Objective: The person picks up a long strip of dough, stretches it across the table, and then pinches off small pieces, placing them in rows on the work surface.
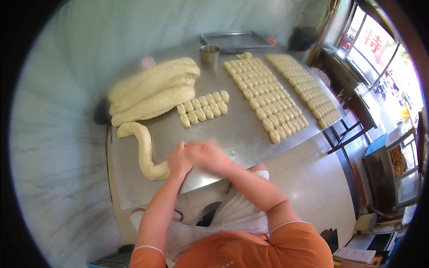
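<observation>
A thick rope of pale dough (144, 147) bends across the near left of the steel table (214, 130). Its near end runs into my left hand (179, 160), which is closed around it. Right beside it, my right hand (208, 156) is blurred, with its fingers up against the left hand. Whether it holds a bit of dough is hidden. Beyond the hands lie two short rows of small dough pieces (204, 109). Behind the rope rests a large folded mass of dough (154, 90), reaching the left side of those rows.
Two long blocks of dough pieces, one mid-right (264, 97) and one near the right edge (305, 90), cover much of the table. At the back stand a metal bowl (209, 55) and a metal tray (234, 40). A marble-patterned wall (67, 117) borders the left.
</observation>
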`<move>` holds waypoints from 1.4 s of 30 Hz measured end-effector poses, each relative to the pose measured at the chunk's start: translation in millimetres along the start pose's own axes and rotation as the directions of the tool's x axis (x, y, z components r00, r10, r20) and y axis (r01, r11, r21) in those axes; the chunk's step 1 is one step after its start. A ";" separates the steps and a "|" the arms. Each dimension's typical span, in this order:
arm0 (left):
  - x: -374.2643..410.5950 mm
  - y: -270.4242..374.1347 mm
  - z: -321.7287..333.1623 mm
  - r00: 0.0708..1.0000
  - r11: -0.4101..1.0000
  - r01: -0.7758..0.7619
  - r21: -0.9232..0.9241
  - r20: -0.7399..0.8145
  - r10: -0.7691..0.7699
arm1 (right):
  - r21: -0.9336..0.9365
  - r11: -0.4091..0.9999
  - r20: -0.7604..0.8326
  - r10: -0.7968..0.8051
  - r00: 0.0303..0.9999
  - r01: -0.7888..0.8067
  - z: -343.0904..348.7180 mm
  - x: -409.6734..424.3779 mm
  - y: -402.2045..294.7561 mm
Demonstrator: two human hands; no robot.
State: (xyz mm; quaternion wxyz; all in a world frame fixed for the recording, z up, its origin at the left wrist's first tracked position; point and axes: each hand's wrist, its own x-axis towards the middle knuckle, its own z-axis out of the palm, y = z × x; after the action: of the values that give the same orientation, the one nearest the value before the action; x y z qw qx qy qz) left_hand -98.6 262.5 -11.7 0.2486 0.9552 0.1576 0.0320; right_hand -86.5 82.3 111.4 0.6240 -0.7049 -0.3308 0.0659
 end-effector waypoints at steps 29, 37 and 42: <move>-28.6 -7.4 -32.0 0.945 0.947 -0.285 0.150 -0.118 0.303 | -0.235 0.944 -0.078 0.221 0.972 -0.233 32.3 21.8 124.2; -53.4 18.0 -1.8 0.897 0.939 -0.271 0.213 -0.297 0.326 | -0.189 0.894 -0.368 0.320 0.873 -0.407 83.9 8.4 135.5; -45.7 25.6 -8.1 0.955 0.982 -0.162 0.101 -0.233 0.181 | -0.220 0.864 -0.360 0.359 0.861 -0.453 93.7 11.1 122.5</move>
State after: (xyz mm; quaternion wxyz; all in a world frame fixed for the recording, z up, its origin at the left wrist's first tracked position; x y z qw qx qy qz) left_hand -135.8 230.6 8.6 0.1851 0.9635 0.1042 0.1628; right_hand -78.3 166.5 -18.1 0.5262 -0.8460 -0.0778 0.0365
